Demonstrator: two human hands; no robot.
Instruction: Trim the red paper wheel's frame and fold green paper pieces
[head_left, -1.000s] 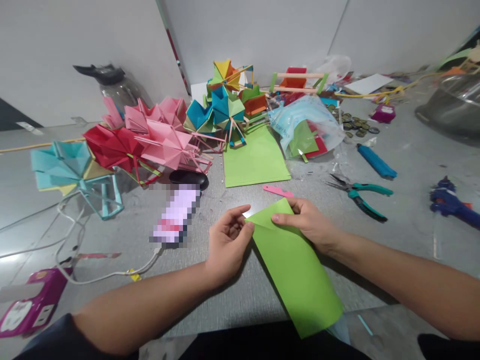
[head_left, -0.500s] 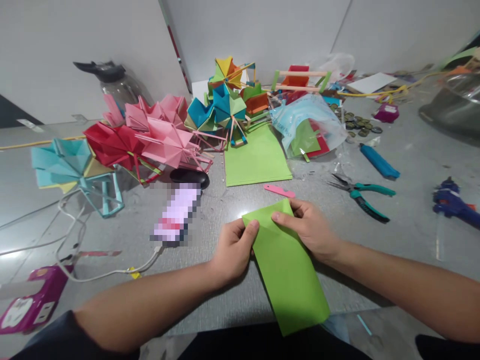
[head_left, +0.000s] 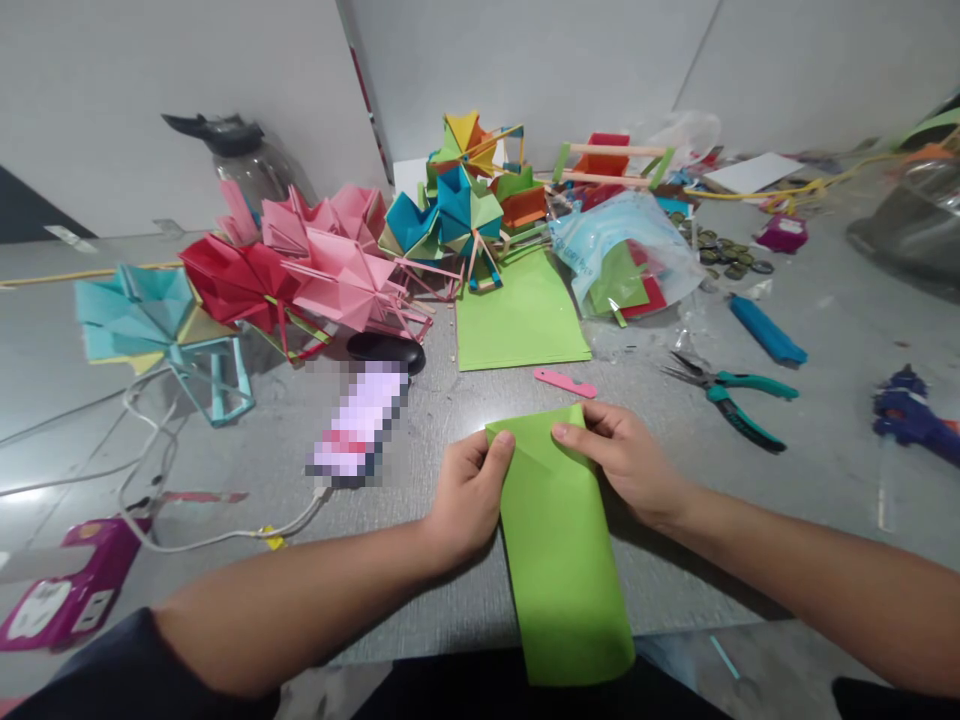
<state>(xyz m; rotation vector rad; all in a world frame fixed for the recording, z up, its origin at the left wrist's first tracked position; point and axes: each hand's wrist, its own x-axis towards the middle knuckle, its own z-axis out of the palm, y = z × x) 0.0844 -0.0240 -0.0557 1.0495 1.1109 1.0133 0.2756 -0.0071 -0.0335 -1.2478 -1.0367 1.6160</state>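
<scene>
A folded sheet of green paper (head_left: 562, 550) is held by its far end between both hands, its near end curving down over the table's front edge. My left hand (head_left: 472, 495) pinches the far left corner, thumb on top. At the far right corner my right hand (head_left: 630, 455) grips the paper, thumb on top and fingers underneath. Just beyond lies a pink folding cutter (head_left: 565, 382). Behind it rests a stack of green paper (head_left: 521, 320).
Folded paper wheels in pink (head_left: 341, 275), red (head_left: 240, 290) and light blue (head_left: 139, 315) stand at the left. A phone (head_left: 360, 420) lies in front, its cable attached. Pliers (head_left: 731, 395), a blue glue gun (head_left: 911, 405) and a plastic bag (head_left: 622, 245) are on the right.
The near end of the green paper has swung slightly left, so the sheet hangs straighter. Both hands keep their grip. The whole view has shifted a little.
</scene>
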